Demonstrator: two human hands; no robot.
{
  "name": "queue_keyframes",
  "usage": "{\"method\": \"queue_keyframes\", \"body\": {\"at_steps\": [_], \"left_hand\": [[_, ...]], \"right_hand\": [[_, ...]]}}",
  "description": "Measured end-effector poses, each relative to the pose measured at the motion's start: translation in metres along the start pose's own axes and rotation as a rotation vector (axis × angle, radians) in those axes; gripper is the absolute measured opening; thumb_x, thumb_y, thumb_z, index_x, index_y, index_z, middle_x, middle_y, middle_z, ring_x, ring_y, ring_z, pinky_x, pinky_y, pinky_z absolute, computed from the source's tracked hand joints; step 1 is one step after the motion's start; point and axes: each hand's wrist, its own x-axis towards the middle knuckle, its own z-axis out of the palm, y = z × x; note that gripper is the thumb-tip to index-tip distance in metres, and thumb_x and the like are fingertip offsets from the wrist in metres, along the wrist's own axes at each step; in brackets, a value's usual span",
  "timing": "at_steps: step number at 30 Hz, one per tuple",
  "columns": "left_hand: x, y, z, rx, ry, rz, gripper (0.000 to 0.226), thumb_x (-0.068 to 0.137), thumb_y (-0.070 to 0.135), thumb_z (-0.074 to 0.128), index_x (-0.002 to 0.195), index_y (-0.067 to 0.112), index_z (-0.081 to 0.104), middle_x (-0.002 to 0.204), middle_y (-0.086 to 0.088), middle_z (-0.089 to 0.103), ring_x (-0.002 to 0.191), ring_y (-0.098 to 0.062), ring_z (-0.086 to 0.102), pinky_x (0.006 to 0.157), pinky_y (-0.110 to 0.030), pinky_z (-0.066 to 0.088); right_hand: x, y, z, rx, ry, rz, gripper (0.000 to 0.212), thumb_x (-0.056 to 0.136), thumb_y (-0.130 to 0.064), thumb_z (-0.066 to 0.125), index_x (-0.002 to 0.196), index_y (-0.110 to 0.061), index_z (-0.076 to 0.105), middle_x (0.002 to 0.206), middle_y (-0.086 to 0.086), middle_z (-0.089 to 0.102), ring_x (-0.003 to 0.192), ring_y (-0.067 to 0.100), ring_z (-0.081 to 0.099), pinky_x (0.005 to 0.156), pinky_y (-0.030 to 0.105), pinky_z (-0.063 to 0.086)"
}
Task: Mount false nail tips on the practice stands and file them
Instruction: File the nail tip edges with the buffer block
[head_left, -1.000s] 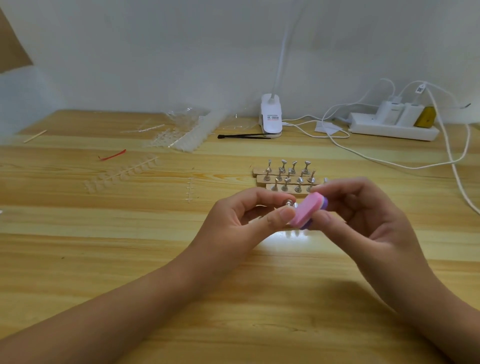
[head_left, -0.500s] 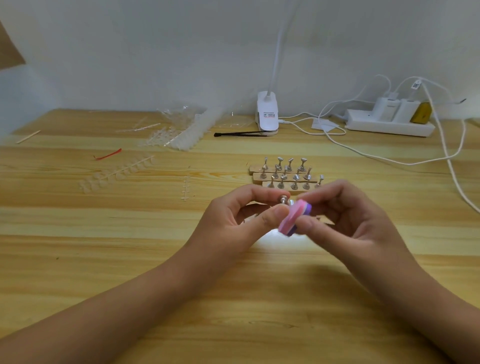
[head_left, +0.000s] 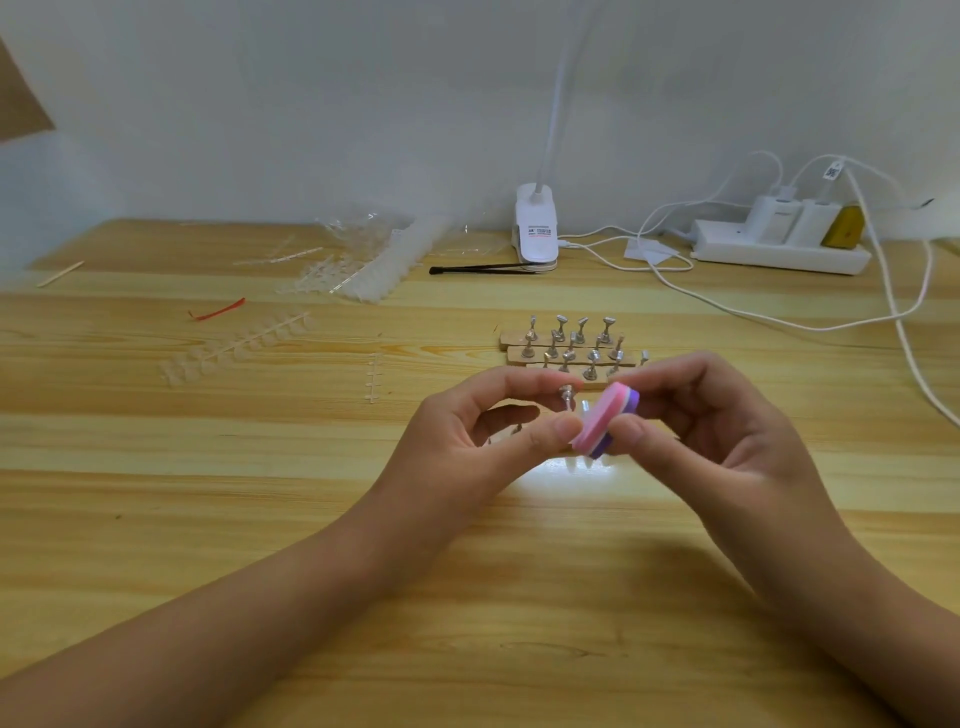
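My left hand (head_left: 483, 431) pinches a small metal practice stand (head_left: 567, 397) between thumb and forefinger, above the table's middle. My right hand (head_left: 711, 421) grips a pink and purple buffer block (head_left: 605, 423), whose pink face lies against the stand's tip. Whether a nail tip sits on that stand is too small to tell. Just behind my hands, three wooden bars (head_left: 519, 355) carry several more metal stands (head_left: 582, 338). Clear strips of false nail tips (head_left: 239, 343) lie to the left.
A heap of clear tip strips and plastic wrap (head_left: 371, 260) lies at the back. A white clip lamp (head_left: 536, 234), black tweezers (head_left: 483, 269), a white power strip (head_left: 779, 249) with cables, a red scrap (head_left: 218, 312) and a wooden stick (head_left: 60, 274) are also on the wooden table (head_left: 260, 519).
The buffer block has slid down and a little left along the stand's tip, then stayed close there. My left hand keeps its pinch on the stand.
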Motion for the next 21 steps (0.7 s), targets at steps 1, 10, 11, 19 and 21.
{"method": "queue_keyframes", "body": {"at_steps": [1,10,11,19,21], "left_hand": [[0.0002,0.0003,0.0005,-0.002,0.001,-0.002,0.034,0.079,0.04,0.073,0.111,0.03,0.073,0.113,-0.002,0.073,0.11,-0.023,0.067,0.1,-0.048,0.052],[-0.0002,0.0027,0.0008,-0.062,-0.003,-0.01,0.029,0.083,0.027,0.074,0.111,0.021,0.074,0.111,-0.002,0.074,0.108,-0.02,0.069,0.095,-0.037,0.054],[-0.0004,0.0031,0.0009,-0.072,-0.004,-0.009,0.028,0.083,0.025,0.075,0.11,0.019,0.075,0.109,-0.002,0.075,0.106,-0.018,0.07,0.091,-0.031,0.055],[-0.0005,0.0028,0.0017,-0.033,-0.017,0.025,0.034,0.081,0.025,0.072,0.113,0.013,0.074,0.113,-0.007,0.073,0.11,-0.025,0.067,0.098,-0.041,0.053],[-0.0006,0.0033,0.0023,-0.045,-0.022,0.024,0.033,0.082,0.024,0.071,0.114,0.014,0.074,0.113,-0.009,0.072,0.11,-0.026,0.067,0.097,-0.041,0.054]], "right_hand": [[0.0002,0.0001,-0.0007,-0.005,0.003,-0.003,0.024,0.075,-0.019,0.074,0.097,-0.013,0.065,0.094,0.01,0.072,0.087,0.023,0.069,0.075,0.026,0.057],[-0.0008,0.0,-0.0021,-0.02,-0.062,-0.035,0.022,0.081,-0.018,0.07,0.102,-0.015,0.069,0.1,0.008,0.072,0.092,0.021,0.069,0.078,0.025,0.056],[-0.0011,-0.0004,-0.0021,-0.028,-0.101,-0.021,0.021,0.082,-0.016,0.07,0.103,-0.016,0.069,0.099,0.007,0.072,0.091,0.02,0.07,0.078,0.024,0.055],[-0.0005,-0.0058,-0.0041,-0.016,-0.119,0.028,0.021,0.082,-0.018,0.071,0.103,-0.019,0.071,0.095,0.008,0.074,0.087,0.022,0.072,0.076,0.025,0.057],[-0.0007,-0.0047,-0.0041,0.001,-0.097,0.037,0.022,0.079,-0.019,0.07,0.101,-0.019,0.072,0.094,0.008,0.074,0.087,0.022,0.072,0.076,0.026,0.058]]}}
